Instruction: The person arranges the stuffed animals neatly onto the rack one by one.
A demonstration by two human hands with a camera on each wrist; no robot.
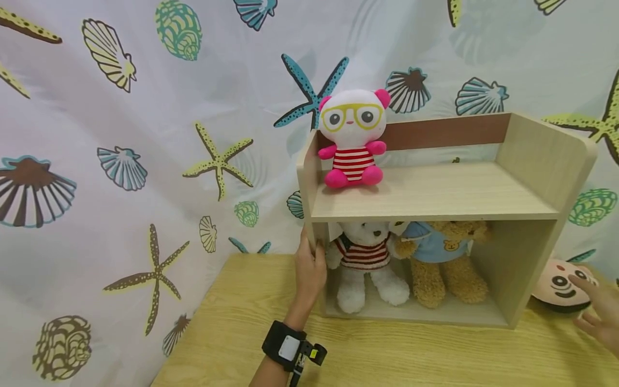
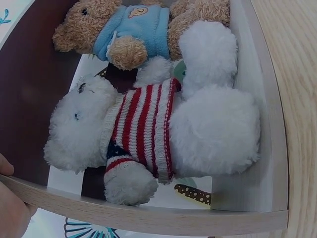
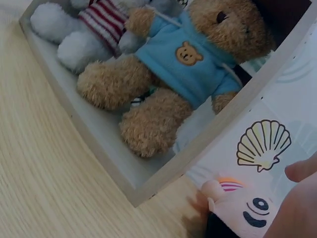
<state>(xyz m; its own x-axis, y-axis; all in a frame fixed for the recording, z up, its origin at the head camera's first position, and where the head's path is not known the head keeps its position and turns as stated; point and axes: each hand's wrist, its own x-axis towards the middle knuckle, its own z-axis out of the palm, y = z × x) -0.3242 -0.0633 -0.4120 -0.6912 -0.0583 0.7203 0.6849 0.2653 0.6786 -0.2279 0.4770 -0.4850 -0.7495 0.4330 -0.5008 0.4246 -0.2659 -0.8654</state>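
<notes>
A small wooden shelf (image 1: 435, 217) stands on the table. My left hand (image 1: 310, 269) grips the front edge of its left side panel; in the left wrist view part of that hand (image 2: 12, 210) shows at the panel's edge. Beyond the shelf's right side sits a round pink plush toy (image 1: 561, 282) with a dark underside. My right hand (image 1: 602, 312) is at this toy, one finger extended in front of its face. Whether it touches the toy I cannot tell. In the right wrist view the hand (image 3: 297, 208) partly covers the plush.
A pink-and-white plush panda (image 1: 354, 140) with yellow glasses sits on the upper shelf, left end. Below sit a white plush (image 1: 367, 258) in a striped sweater and a brown teddy bear (image 1: 447, 263) in blue. Behind hangs a shell-patterned curtain (image 1: 169, 107); beneath is a wooden table (image 1: 387, 355).
</notes>
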